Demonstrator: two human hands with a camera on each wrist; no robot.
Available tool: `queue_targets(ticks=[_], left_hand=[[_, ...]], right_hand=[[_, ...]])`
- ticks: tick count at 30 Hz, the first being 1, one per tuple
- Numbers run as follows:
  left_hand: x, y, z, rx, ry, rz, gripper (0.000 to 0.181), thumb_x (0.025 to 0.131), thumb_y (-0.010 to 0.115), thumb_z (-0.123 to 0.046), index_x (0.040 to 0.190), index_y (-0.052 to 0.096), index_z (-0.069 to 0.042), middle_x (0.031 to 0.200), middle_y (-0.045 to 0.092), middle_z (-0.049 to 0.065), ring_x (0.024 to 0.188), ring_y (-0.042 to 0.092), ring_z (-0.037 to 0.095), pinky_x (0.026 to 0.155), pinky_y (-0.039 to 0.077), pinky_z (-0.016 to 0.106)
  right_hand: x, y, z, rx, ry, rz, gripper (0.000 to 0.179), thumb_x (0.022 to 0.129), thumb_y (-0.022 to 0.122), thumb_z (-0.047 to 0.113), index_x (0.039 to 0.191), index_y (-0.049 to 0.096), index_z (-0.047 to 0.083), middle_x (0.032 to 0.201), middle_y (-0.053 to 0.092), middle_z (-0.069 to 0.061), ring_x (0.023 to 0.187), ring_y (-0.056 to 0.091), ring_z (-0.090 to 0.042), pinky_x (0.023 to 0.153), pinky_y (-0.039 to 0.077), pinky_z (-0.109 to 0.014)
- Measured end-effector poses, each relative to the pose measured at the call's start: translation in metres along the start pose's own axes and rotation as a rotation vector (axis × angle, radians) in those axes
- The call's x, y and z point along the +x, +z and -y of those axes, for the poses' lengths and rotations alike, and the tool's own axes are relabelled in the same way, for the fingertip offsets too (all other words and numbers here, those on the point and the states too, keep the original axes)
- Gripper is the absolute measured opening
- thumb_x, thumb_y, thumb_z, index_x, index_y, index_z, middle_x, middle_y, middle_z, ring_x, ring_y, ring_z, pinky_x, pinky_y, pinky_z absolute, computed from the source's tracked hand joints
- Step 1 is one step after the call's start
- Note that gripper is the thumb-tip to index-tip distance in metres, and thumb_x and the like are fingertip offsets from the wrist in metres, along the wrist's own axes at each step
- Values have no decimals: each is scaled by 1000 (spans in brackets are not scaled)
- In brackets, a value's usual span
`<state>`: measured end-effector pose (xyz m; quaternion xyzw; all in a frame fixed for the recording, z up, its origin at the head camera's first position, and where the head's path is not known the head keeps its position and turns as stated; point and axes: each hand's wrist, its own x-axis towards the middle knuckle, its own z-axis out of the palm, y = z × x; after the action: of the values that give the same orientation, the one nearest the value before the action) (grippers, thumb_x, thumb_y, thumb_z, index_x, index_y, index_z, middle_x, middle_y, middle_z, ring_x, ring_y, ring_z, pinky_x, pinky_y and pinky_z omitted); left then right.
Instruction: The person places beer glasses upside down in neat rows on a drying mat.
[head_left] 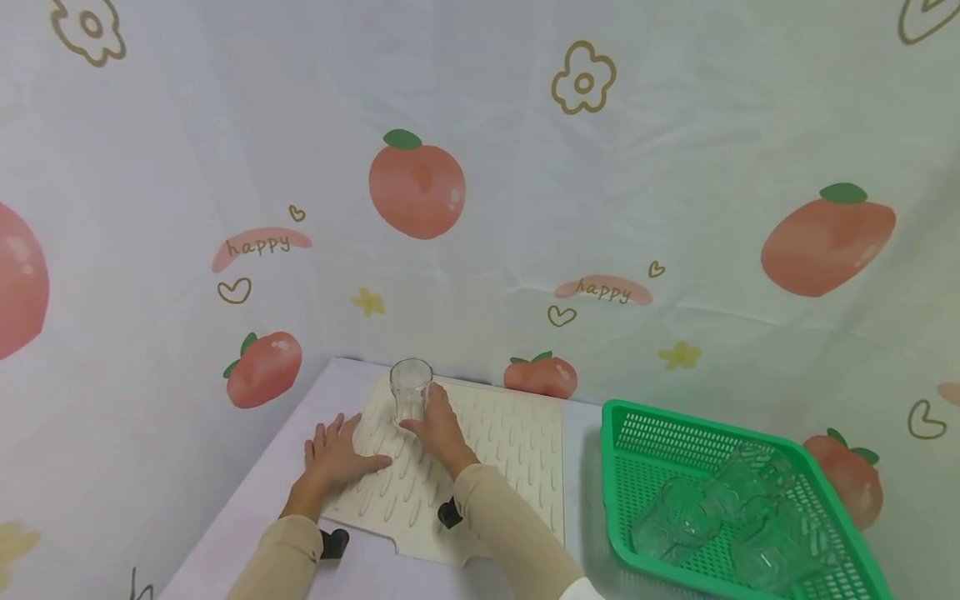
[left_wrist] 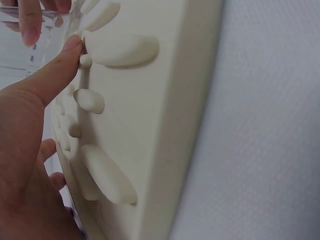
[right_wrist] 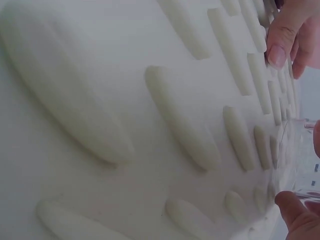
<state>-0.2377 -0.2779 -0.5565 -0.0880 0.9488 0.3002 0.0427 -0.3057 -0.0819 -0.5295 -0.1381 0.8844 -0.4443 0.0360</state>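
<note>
A clear drinking glass point(head_left: 410, 379) stands near the back left of a cream ridged drying mat point(head_left: 517, 450), wide rim upward. My right hand point(head_left: 442, 429) grips it from the right, thumb toward the front and fingers round the far side. In the right wrist view the glass point(right_wrist: 299, 157) shows only in part at the right edge. Spread over the mat's left edge is my left hand point(head_left: 339, 457), its thumb pointing at the glass without holding it. The left wrist view shows that hand point(left_wrist: 25, 135) close beside the raised ridges.
To the right of the mat, a green plastic basket point(head_left: 611, 483) contains several clear glasses point(head_left: 776, 546) lying on their sides. The white table point(head_left: 585, 467) meets a fruit-printed curtain point(head_left: 480, 308) behind and at left.
</note>
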Motion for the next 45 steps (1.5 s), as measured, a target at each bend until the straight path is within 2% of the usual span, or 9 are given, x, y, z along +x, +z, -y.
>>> queue_targets(ticks=[6, 13, 24, 29, 33, 37, 40, 45], left_hand=[[-5, -4, -7, -3, 15, -8, 128, 68, 73, -80, 160, 25, -6, 166, 11, 33, 151, -3, 62, 116, -4, 79], [-9, -10, -18, -12, -7, 24, 123, 71, 78, -70, 160, 25, -4, 166, 10, 33, 152, -4, 61, 118, -4, 77], [-2, 2, -9, -38, 24, 10, 130, 67, 75, -80, 160, 24, -4, 166, 8, 33, 151, -6, 62, 117, -7, 78], [-2, 1, -9, -19, 17, 17, 127, 70, 75, -77, 161, 23, -5, 167, 7, 32, 152, -7, 61, 118, -7, 77], [-6, -5, -11, -5, -3, 27, 123, 72, 78, -71, 161, 24, -5, 167, 8, 32, 152, -6, 61, 118, -4, 77], [-8, -8, -12, -4, -9, 30, 121, 74, 78, -68, 161, 23, -6, 167, 8, 32, 152, -5, 60, 119, -3, 76], [-8, -8, -11, -24, -8, 27, 123, 72, 78, -71, 161, 23, -5, 167, 8, 33, 152, -6, 61, 119, -4, 76], [-6, -5, -4, -33, -6, 22, 130, 67, 75, -79, 161, 22, -5, 167, 6, 32, 152, -9, 60, 119, -9, 75]], right_hand=[[1, -3, 2, -23, 20, 15, 89, 92, 77, 30, 158, 25, 2, 162, 37, -20, 146, 45, -37, 120, 40, -48], [3, -5, 2, -80, 25, 33, 92, 93, 75, 33, 160, 21, 1, 164, 32, -21, 149, 41, -37, 122, 36, -47], [1, -9, 0, -41, 19, 44, 94, 92, 77, 30, 160, 19, 1, 163, 32, -24, 150, 39, -38, 122, 36, -49], [-2, -14, 1, -66, 36, 65, 98, 91, 77, 34, 161, 16, 3, 162, 31, -27, 147, 42, -40, 120, 39, -50], [-2, -21, 3, -131, 7, 71, 102, 90, 79, 37, 161, 15, 1, 160, 33, -29, 145, 44, -42, 118, 41, -49], [-2, -30, 4, -259, -24, 76, 104, 90, 78, 41, 162, 13, 4, 160, 32, -26, 147, 42, -39, 116, 44, -47], [-5, -38, 5, -373, -59, 85, 102, 92, 73, 47, 162, 11, 5, 162, 29, -24, 152, 34, -39, 120, 39, -49], [-12, -56, 9, -563, -116, 83, 100, 94, 63, 61, 162, 15, 5, 166, 25, -23, 156, 22, -44, 124, 28, -60]])
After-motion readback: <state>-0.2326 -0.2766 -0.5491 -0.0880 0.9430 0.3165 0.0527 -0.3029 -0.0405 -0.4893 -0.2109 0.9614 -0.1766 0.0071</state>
